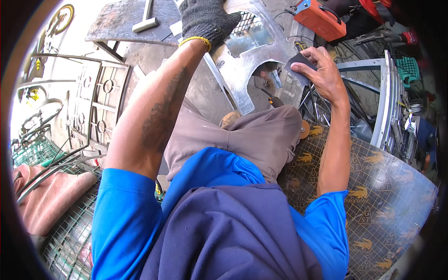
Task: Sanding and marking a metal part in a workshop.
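Note:
At the top edge, my left hand (205, 21) wears a dark grey knit glove with a yellow cuff. It rests over the upper part of a shiny bare metal panel (242, 65) and seems to grip it; the frame cuts off part of the fingers. The panel has a square opening and a curved cutout, and stands in front of my knees. My right hand (326, 74), ungloved, pinches a folded dark sheet of sandpaper (298, 67) between thumb and fingers. This sheet is just right of the panel; whether they touch, I cannot tell.
A worn table (116, 23) with a metal hammer-shaped tool (145, 25) is far left. An orange machine (322, 18) is far right, near another person's red glove (409, 38). Metal frames (385, 102) stand right. A printed board (359, 200) lies beside me; green wire mesh (70, 228) is left.

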### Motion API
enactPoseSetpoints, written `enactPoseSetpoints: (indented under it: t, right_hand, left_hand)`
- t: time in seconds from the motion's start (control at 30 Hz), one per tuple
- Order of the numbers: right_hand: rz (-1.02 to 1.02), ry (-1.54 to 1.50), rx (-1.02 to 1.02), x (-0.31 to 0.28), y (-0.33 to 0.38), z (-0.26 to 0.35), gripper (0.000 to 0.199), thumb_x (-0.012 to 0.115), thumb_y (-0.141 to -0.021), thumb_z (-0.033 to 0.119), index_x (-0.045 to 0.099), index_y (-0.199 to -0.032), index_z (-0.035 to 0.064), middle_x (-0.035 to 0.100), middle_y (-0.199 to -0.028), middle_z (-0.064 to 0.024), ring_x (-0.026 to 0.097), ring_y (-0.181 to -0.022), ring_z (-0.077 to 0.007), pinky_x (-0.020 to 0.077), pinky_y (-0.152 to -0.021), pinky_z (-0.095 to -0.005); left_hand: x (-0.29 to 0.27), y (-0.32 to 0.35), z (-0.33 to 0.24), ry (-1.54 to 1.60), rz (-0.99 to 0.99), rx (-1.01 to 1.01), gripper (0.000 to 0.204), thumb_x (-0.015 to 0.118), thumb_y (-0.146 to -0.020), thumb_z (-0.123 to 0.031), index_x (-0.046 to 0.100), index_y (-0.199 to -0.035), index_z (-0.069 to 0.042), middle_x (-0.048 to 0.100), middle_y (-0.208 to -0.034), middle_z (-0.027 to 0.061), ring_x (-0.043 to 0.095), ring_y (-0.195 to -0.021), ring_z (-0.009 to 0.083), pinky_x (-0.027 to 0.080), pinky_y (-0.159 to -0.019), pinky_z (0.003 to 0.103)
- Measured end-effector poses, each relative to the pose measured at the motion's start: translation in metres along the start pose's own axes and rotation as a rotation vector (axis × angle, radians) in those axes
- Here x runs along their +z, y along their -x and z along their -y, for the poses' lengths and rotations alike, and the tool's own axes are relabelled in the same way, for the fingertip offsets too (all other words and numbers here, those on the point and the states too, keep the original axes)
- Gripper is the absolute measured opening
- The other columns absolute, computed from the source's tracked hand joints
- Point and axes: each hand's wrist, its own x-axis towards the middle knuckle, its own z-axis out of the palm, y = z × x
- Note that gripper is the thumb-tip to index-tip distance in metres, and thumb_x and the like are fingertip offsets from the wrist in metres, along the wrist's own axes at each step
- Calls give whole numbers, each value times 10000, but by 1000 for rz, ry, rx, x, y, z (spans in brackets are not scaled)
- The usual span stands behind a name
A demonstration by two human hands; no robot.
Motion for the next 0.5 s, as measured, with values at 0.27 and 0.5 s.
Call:
enactPoseSetpoints:
  t: [0.27, 0.5]
  right_hand:
    - [-28, 69, -80, 0, -6, -1, 431, 830, -855, 423, 713, -1131, 113, 604, -1033, -141, 644, -947, -293, 525, -823, -427]
    - [-42, 178, -222, 12, -19, 9, 431, 829, -851, 432, 716, -1123, 117, 596, -1035, -141, 641, -941, -321, 525, -845, -405]
  left_hand:
    - [2, 0, 4, -40, -19, 38, 563, 808, -791, -421, 614, -1174, -57, 588, -1232, 200, 554, -1195, 406, 428, -1038, 516]
    - [3, 3, 0, -12, 46, -31, 548, 807, -795, -429, 623, -1153, -57, 594, -1221, 209, 559, -1178, 405, 425, -1033, 512]
